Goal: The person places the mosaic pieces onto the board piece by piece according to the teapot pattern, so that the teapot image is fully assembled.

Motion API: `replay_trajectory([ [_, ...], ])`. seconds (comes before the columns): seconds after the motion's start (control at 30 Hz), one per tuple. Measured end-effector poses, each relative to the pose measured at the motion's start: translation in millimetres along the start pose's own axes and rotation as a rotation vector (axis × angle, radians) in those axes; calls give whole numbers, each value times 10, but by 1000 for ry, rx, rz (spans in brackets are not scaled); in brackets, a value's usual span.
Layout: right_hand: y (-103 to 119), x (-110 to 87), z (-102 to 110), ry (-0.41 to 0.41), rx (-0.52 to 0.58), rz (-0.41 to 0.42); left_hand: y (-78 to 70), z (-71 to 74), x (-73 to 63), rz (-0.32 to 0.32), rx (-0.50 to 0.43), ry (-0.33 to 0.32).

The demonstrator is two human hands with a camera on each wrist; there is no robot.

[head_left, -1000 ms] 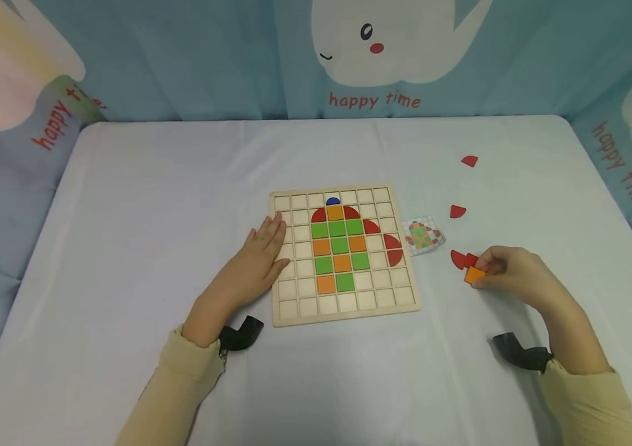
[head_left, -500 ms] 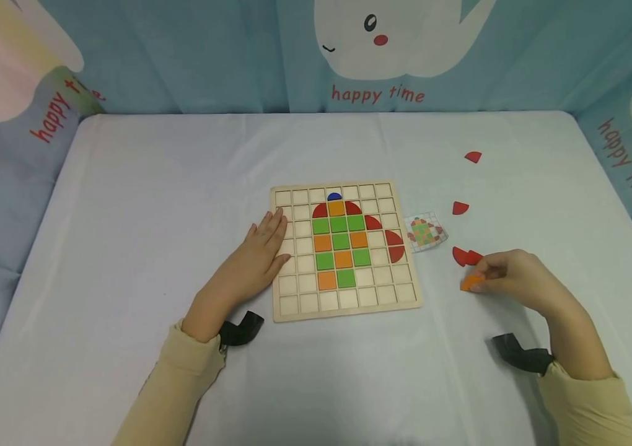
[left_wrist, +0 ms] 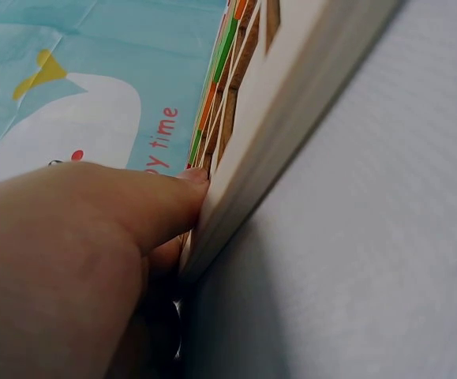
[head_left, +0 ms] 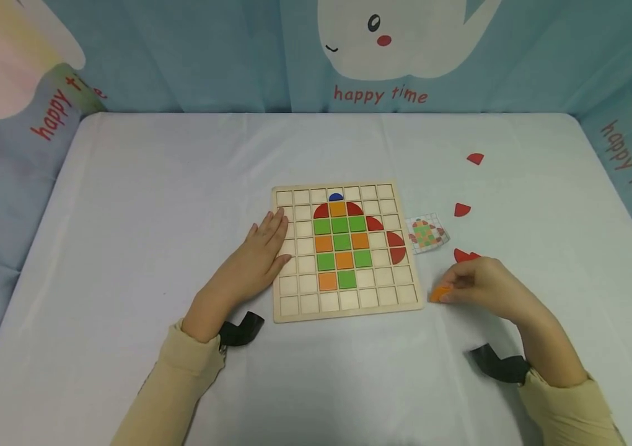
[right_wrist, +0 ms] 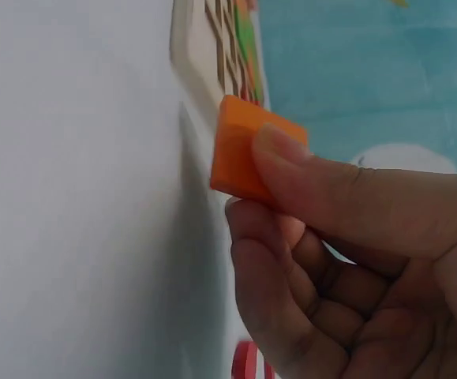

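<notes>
A wooden grid board lies mid-table, with green and orange squares, red quarter-round pieces and a blue half-round piece in its cells. My left hand rests on the board's left edge with fingers nearly straight; in the left wrist view the thumb touches the rim. Between thumb and fingertips my right hand pinches an orange square tile. That tile is just right of the board's lower right corner, held above the white cloth in the right wrist view.
A small printed pattern card lies against the board's right side. Red quarter-round pieces lie farther right, one higher up and others partly behind the right hand. A blue curtain hangs behind the table.
My right hand has lifted the orange tile from beside the red pieces and moved it left, close to the board. The left hand stays on the board's edge.
</notes>
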State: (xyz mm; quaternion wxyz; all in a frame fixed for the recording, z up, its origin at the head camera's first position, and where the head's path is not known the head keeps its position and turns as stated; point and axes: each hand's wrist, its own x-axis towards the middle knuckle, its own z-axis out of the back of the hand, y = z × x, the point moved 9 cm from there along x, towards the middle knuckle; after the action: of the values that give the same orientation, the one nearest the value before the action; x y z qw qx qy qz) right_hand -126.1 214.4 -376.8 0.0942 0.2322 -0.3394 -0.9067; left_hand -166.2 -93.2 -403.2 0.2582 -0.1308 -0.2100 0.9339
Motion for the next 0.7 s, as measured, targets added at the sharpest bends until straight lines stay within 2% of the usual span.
replay_trajectory([
  [0.13, 160, 84, -54, -5, 8, 58, -1, 12, -6, -2, -4, -5],
  [0.37, 428, 253, -238, 28, 57, 110, -17, 8, -34, -1, -12, -4],
  [0.53, 598, 361, -321, 30, 38, 212, -26, -19, -29, -2, -10, 4],
  [0.7, 730, 514, -375, 16, 28, 262, -7, 12, -15, 5, 10, 3],
])
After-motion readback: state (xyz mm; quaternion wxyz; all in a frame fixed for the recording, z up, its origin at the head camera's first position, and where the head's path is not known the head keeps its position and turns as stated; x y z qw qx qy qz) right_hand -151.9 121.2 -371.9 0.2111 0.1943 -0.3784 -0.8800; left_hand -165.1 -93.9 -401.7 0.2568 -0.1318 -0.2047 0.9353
